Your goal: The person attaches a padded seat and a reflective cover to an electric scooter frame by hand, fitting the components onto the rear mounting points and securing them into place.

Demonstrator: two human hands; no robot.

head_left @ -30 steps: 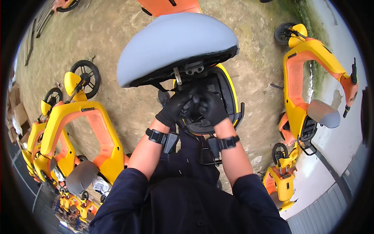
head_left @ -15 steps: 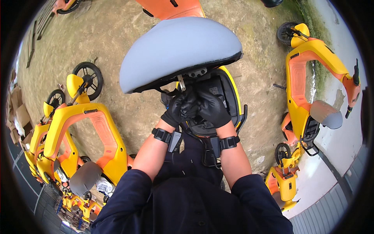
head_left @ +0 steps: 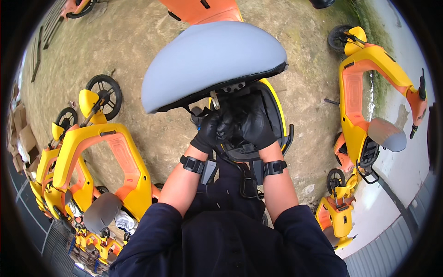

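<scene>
A grey scooter seat [head_left: 212, 64] is tipped up on its hinge in front of me, its black underside toward my hands. Below it lies the black storage well [head_left: 272, 108] of a scooter with a yellow rim. My left hand [head_left: 212, 129], in a black glove, is closed over the well, close to a small metal bracket [head_left: 214, 99] under the seat. Beside it, my right hand [head_left: 256, 127], gloved alike, has its fingers curled inward over the well. Whatever the fingers grip is hidden by dark gloves and shadow.
Several yellow and orange scooters stand at the left, the nearest with a curved yellow frame [head_left: 69, 143]. At the right another yellow scooter [head_left: 346, 92] stands by a white wall [head_left: 392, 184]. An orange scooter part [head_left: 203, 9] shows beyond the seat, on bare ground.
My hands have moved slightly apart; they were pressed together half a second ago. The right hand shifted a little to the right. The seat stays tipped up.
</scene>
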